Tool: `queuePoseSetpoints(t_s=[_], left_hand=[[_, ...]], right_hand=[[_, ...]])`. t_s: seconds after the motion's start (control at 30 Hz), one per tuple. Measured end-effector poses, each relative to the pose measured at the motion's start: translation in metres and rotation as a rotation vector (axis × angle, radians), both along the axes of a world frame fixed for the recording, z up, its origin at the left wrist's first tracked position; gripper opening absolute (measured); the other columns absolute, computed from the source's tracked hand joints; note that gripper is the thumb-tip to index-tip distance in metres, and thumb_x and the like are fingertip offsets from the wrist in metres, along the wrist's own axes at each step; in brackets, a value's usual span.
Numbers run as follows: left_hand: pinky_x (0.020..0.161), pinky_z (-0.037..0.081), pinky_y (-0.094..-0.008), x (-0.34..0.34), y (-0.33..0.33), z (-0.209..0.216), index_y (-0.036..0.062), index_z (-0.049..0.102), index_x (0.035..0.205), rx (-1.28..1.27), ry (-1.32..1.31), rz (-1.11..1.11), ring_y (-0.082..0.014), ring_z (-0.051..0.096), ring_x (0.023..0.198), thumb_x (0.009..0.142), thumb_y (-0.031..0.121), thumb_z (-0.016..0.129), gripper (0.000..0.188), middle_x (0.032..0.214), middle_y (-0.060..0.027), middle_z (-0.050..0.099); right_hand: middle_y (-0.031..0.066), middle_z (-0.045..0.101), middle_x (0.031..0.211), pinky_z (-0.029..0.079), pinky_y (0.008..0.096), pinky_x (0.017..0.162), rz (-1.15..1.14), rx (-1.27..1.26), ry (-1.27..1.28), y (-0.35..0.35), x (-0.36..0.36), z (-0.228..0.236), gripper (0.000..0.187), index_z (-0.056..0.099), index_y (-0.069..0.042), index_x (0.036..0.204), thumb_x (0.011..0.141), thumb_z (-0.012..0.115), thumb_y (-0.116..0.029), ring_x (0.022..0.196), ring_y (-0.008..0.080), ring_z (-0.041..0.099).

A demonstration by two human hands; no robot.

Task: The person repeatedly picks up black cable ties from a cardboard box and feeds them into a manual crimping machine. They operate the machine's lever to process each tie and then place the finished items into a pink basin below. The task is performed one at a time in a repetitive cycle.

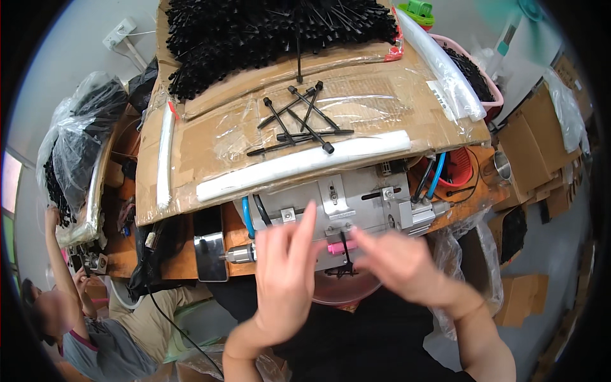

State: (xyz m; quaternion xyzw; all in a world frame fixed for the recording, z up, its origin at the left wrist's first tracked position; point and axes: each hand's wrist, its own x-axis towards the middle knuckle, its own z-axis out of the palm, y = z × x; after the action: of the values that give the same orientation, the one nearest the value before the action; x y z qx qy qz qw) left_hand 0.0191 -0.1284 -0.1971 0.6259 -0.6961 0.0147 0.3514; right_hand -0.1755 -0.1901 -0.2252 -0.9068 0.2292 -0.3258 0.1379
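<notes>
My left hand (283, 277) is raised over the near left part of a metal fixture plate (305, 207), its fingers stretched out and nothing seen in them. My right hand (404, 267) reaches in from the right, fingers extended and slightly blurred beside a thin black rod (347, 247). That rod stands at the plate's near edge next to a pink piece (336, 247); I see no grip on it. Below, a translucent bowl (331, 294) holds a few black parts. Several loose black rods with knobbed ends (305, 121) lie crossed on the cardboard above the fixture.
A large heap of black rods (267, 38) fills the cardboard box (210, 140) at the back. Blue hoses (247, 216) and a cylinder (417, 216) flank the fixture. A red basket (461, 169) stands right. At far left, another person (108, 337) works beside a plastic-wrapped bundle (86, 140).
</notes>
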Motion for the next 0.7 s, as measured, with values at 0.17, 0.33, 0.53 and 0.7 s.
queuePoseSetpoints(t_s=[0.17, 0.33, 0.53, 0.7], left_hand=[[0.074, 0.046, -0.0363, 0.005, -0.098, 0.032, 0.0017, 0.064, 0.103, -0.066, 0.011, -0.135, -0.0262, 0.055, 0.081, 0.077, 0.002, 0.073, 0.027, 0.089, -0.0120, 0.057], [0.062, 0.043, -0.0222, 0.046, -0.116, 0.059, 0.0029, 0.067, 0.094, 0.340, 0.296, -0.268, -0.0063, 0.051, 0.068, 0.078, 0.004, 0.076, 0.018, 0.076, 0.0015, 0.057], [0.064, 0.043, -0.0207, 0.082, -0.097, 0.075, 0.0027, 0.068, 0.101, 0.080, 0.800, -0.387, -0.0056, 0.050, 0.070, 0.083, 0.000, 0.070, 0.018, 0.085, 0.0021, 0.063], [0.061, 0.048, -0.0272, 0.001, 0.002, 0.009, -0.0005, 0.065, 0.115, -0.039, 0.229, -0.093, -0.0156, 0.057, 0.079, 0.069, -0.011, 0.076, 0.048, 0.090, -0.0079, 0.061]], right_hand=[[0.0092, 0.063, 0.093, 0.052, 0.0409, 0.074, -0.191, -0.468, -0.014, -0.146, 0.059, 0.064, 0.037, 0.063, -0.008, 0.112, 0.075, 0.061, -0.003, 0.094, 0.0292, 0.061], [0.0131, 0.061, 0.091, 0.051, 0.0421, 0.078, -0.016, -0.308, 0.317, -0.212, 0.074, 0.059, 0.023, 0.065, -0.003, 0.099, 0.077, 0.063, -0.001, 0.092, 0.0343, 0.061], [0.0125, 0.064, 0.092, 0.049, 0.0400, 0.075, -0.168, -0.310, 0.178, -0.191, 0.019, 0.062, 0.023, 0.068, -0.003, 0.105, 0.082, 0.064, -0.002, 0.086, 0.0342, 0.061], [0.0076, 0.067, 0.083, 0.050, 0.0296, 0.069, -0.262, 0.229, -0.223, -0.140, -0.013, 0.081, 0.021, 0.068, -0.001, 0.109, 0.090, 0.064, -0.009, 0.077, 0.0159, 0.064]])
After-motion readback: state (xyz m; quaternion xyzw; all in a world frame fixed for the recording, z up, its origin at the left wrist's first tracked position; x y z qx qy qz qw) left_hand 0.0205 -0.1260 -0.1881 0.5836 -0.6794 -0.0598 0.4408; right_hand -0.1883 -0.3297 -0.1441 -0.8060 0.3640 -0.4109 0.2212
